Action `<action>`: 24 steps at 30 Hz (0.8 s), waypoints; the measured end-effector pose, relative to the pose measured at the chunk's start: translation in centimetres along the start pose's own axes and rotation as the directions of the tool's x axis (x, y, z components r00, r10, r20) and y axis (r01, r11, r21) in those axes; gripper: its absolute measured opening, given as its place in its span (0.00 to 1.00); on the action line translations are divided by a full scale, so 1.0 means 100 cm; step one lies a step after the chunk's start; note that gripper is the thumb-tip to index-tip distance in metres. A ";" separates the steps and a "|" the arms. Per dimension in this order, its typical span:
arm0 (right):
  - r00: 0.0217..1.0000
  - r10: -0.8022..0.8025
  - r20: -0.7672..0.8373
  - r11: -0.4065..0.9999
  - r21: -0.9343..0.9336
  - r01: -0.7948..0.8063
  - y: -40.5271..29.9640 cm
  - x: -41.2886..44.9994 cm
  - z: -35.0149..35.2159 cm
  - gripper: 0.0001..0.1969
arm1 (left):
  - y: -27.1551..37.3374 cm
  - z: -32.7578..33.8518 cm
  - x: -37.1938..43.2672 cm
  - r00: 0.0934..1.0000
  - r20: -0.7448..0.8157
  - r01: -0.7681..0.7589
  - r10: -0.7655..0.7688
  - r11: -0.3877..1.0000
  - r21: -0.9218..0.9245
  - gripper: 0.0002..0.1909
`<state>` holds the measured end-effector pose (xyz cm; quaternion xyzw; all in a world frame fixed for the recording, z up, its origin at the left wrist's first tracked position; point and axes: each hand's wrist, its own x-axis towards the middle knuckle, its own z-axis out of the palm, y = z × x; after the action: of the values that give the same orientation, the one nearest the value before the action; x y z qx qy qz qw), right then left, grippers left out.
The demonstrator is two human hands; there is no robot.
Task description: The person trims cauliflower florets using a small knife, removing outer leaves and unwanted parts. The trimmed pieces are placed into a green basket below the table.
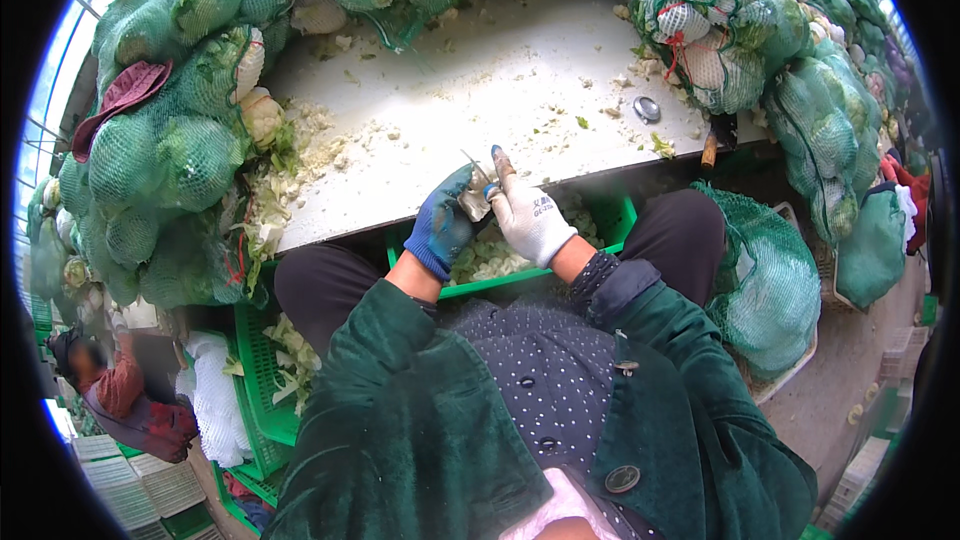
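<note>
My left hand (448,219), in a blue knit glove, holds a pale piece of cauliflower (475,202). My right hand (527,217), in a white glove with a blue-tipped finger, grips a small knife with a thin blade (472,160) beside that piece. Both hands are close together over the near edge of a white table (480,112). Beneath them, across my lap, a green plastic crate (487,286) holds cut cauliflower florets (495,259). Crumbs and leaf scraps lie on the table, mostly at its left side.
Green net bags of cauliflower (169,157) are heaped at the left, the far side and the right (724,30). A wooden-handled knife (709,150) and a round metal object (646,109) lie at the table's right. A co-worker (124,390) is at far left, beyond green crates (262,382).
</note>
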<state>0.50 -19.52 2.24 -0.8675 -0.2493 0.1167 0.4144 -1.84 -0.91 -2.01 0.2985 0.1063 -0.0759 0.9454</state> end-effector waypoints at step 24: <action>0.936 -0.236 -0.262 0.961 0.082 0.266 0.018 0.001 0.012 0.27 | -0.003 -0.008 0.000 0.959 0.255 0.131 -0.121 0.991 -0.022 0.19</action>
<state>0.65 -19.64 0.05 -0.8106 -0.2968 -0.0331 0.5038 -2.06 -0.72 -2.80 0.2608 0.0050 -0.1713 0.9501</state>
